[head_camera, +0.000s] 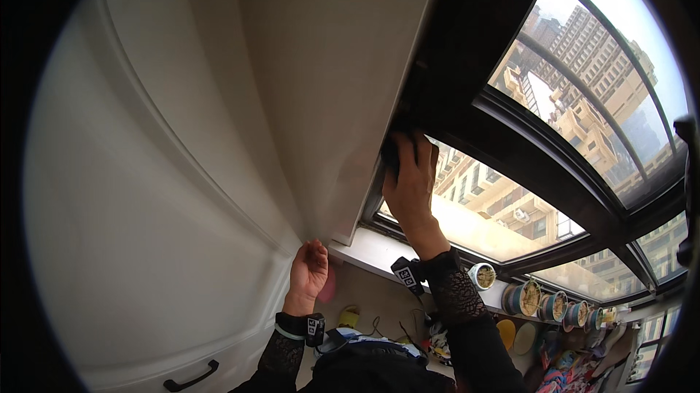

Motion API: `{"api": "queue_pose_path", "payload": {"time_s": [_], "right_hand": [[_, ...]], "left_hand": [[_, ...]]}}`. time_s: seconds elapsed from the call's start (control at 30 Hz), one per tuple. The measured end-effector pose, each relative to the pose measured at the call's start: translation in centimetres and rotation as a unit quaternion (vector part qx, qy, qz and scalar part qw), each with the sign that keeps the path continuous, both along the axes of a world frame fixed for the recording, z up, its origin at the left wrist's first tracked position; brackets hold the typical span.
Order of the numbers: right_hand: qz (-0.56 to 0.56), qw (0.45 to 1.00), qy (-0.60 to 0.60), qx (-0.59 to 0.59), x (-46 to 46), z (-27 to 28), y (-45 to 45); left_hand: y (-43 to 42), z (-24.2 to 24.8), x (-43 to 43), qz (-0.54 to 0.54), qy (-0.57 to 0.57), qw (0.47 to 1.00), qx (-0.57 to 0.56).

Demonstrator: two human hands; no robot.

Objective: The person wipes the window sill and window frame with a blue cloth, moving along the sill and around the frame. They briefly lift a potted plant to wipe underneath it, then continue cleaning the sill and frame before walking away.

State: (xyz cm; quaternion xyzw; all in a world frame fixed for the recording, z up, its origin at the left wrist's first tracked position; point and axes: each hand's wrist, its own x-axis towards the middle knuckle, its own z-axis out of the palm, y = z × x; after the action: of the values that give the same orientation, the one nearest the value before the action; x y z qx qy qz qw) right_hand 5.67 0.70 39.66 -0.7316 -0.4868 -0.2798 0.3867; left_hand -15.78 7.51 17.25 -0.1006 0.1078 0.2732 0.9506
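Observation:
My right hand (413, 190) reaches up to the dark window frame (448, 81), beside the edge of a pale panel (339, 92). Its fingers are bent around a dark item (389, 153) pressed to the frame; what it is made of is too dark to tell. Lower down, my left hand (308, 274) is by the edge of a white cabinet door (164, 262), palm turned up and fingers curled together. Nothing shows in its palm, and whether the fingertips touch the door is unclear. Both wrists carry small devices with printed codes.
A white window sill (372, 248) runs to the right, bearing a white pot (482, 276) and several blue-green pots (522, 297) of dry plants. A black handle (191, 375) juts from the cabinet. On the floor lie a yellow slipper (349, 316), cables, basins and colourful cloth (558, 376).

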Motion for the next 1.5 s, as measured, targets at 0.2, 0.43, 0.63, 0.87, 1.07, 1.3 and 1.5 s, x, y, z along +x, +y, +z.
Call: {"api": "queue_pose_path", "payload": {"time_s": [0.2,0.43,0.63,0.87,1.07,1.3,1.5], "right_hand": [[0.097,0.988,0.105,-0.059,0.6,-5.7,-2.6],[0.208,0.695,0.672,0.145,-1.1,-16.5,-11.0],[0.211,0.491,0.805,0.257,-3.6,-20.9,-20.4],[0.245,0.374,0.807,0.386,-2.9,-22.3,-27.6],[0.268,0.454,0.746,0.408,-3.6,-17.0,-28.4],[0.308,0.666,0.616,0.286,-1.8,-3.3,-18.2],[0.222,0.935,0.188,0.203,-0.7,5.7,-4.0]], "left_hand": [[-1.0,1.7,1.4,-0.039,0.007,0.999,0.013],[-2.0,1.7,1.0,-0.074,0.013,0.997,0.025],[-2.2,1.0,0.2,-0.095,0.048,0.994,0.006],[-3.2,3.0,3.1,-0.166,0.059,0.984,0.038],[-5.1,5.0,7.1,-0.244,0.072,0.964,0.079],[-6.3,5.7,8.4,-0.245,0.055,0.964,0.087],[-4.3,4.4,4.4,-0.184,0.055,0.979,0.072]]}}
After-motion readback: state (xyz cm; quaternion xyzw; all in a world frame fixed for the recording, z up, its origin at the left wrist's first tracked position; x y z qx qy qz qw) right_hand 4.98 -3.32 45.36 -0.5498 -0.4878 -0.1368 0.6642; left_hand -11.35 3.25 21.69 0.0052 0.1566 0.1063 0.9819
